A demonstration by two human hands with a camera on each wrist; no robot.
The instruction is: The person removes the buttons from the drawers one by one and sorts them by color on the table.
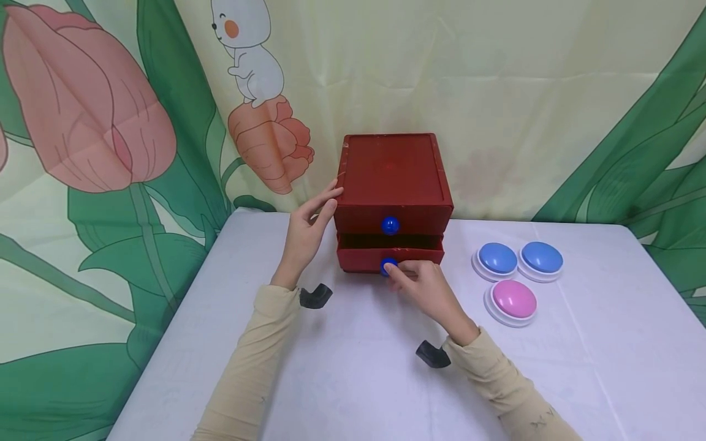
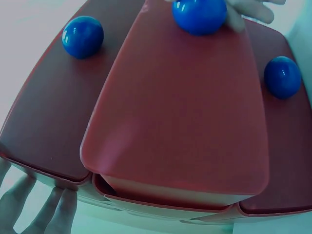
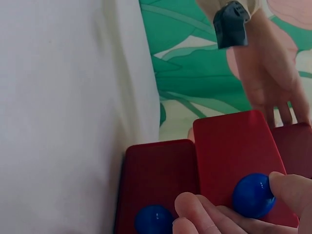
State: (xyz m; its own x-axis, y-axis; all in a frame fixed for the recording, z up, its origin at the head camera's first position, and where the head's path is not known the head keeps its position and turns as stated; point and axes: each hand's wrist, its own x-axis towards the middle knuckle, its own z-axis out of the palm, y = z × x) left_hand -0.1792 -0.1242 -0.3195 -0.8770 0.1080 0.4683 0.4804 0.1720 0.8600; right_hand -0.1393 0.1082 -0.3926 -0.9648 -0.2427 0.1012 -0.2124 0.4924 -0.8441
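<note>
A red drawer box (image 1: pixel 393 171) stands on the table against the backdrop. Its middle drawer (image 2: pixel 175 112) is partly pulled out, and a dark gap shows behind its front in the head view. With thumb and fingers, my right hand (image 1: pixel 430 291) pinches the round blue knob (image 3: pixel 253 195) of that drawer. My left hand (image 1: pixel 309 233) rests its extended fingers against the left side of the box. The top drawer, with another blue knob (image 1: pixel 390 225), is closed, as is the bottom one, whose knob (image 3: pixel 154 219) shows in the right wrist view.
To the right of the box sit two blue push buttons (image 1: pixel 497 258) and a pink one (image 1: pixel 514 299) on white bases. A white cloth (image 1: pixel 353 380) covers the table. Behind hangs a printed curtain (image 1: pixel 496 110) with tulips, a rabbit and a carrot.
</note>
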